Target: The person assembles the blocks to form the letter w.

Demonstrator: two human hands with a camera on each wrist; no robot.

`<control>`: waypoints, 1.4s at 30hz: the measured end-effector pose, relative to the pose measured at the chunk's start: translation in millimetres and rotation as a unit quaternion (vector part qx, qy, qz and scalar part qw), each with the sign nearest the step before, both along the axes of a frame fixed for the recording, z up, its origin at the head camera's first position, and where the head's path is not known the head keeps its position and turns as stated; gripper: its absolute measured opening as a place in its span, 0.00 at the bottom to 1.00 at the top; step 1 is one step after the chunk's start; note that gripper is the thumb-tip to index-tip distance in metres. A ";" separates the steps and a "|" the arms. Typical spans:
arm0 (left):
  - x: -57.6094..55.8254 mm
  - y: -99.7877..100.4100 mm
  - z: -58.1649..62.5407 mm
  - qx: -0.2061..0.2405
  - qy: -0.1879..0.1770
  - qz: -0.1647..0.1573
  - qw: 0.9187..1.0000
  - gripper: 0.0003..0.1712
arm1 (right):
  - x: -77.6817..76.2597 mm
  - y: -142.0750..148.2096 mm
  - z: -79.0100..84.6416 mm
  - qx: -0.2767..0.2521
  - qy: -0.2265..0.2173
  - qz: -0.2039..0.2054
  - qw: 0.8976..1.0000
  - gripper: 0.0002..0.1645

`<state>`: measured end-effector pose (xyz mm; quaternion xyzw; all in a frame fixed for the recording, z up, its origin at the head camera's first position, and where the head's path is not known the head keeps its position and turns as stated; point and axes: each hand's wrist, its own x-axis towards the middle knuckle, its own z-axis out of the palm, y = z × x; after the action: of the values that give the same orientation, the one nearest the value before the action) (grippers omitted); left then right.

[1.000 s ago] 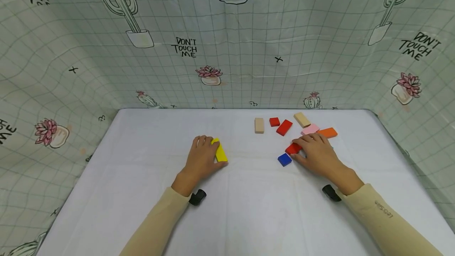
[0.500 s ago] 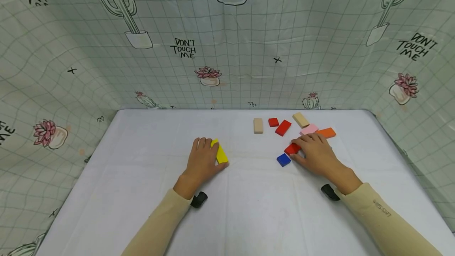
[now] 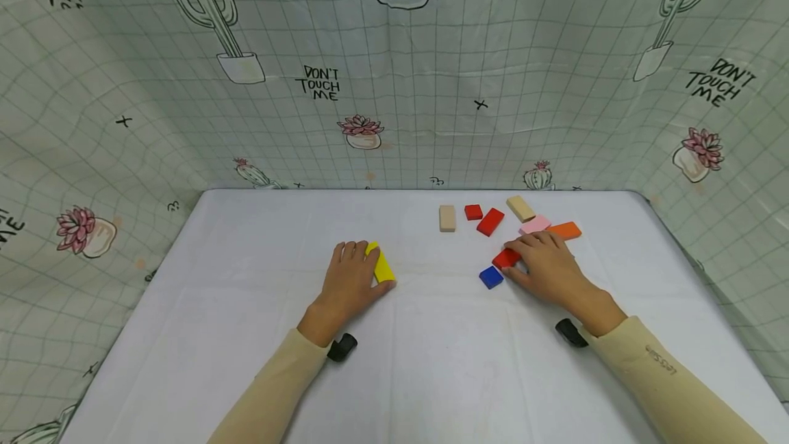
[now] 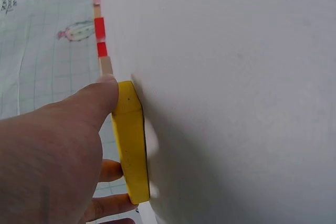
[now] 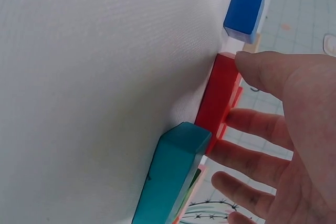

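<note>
On the left of the white table, my left hand (image 3: 348, 279) holds a long yellow block (image 3: 384, 269) by its ends. The left wrist view shows the thumb at one end of it and fingertips at the other. My right hand (image 3: 548, 269) lies over a red block (image 3: 505, 258); in the right wrist view its thumb touches one end and fingers meet its far side. A teal block (image 5: 176, 163) lies beside that red block, hidden under the hand in the head view. Just off the right thumb sits a small blue block (image 3: 491, 277).
Beyond the right hand lie a pink block (image 3: 535, 224), an orange block (image 3: 565, 230), a beige block (image 3: 520, 208), another red block (image 3: 490, 222), a small red block (image 3: 473, 212) and a second beige block (image 3: 447, 218). A printed cloth (image 3: 394, 88) hangs behind the table (image 3: 444, 375).
</note>
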<state>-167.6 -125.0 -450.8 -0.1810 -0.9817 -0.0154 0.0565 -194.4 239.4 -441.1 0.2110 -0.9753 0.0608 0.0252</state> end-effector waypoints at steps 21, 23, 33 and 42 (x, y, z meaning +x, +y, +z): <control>3.2 -7.1 5.1 0.023 0.012 -0.025 0.999 0.29 | -1.7 -3.7 1.9 0.008 -0.008 -0.009 1.000 0.29; 3.8 -6.2 5.7 0.023 0.010 -0.022 0.999 0.28 | -1.8 -4.6 2.5 0.009 -0.009 -0.012 1.000 0.29; 4.8 -6.5 1.4 0.014 0.035 -0.023 0.999 0.28 | -2.1 -6.2 4.7 0.011 -0.001 -0.018 1.000 0.28; 5.2 -6.1 0.7 0.018 0.032 -0.014 0.999 0.27 | -3.8 -5.8 5.8 0.001 0.011 -0.008 1.000 0.25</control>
<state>-162.4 -131.1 -450.1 -0.1942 -0.9763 -0.0281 0.0911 -198.2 233.6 -435.3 0.2038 -0.9766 0.0574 0.0365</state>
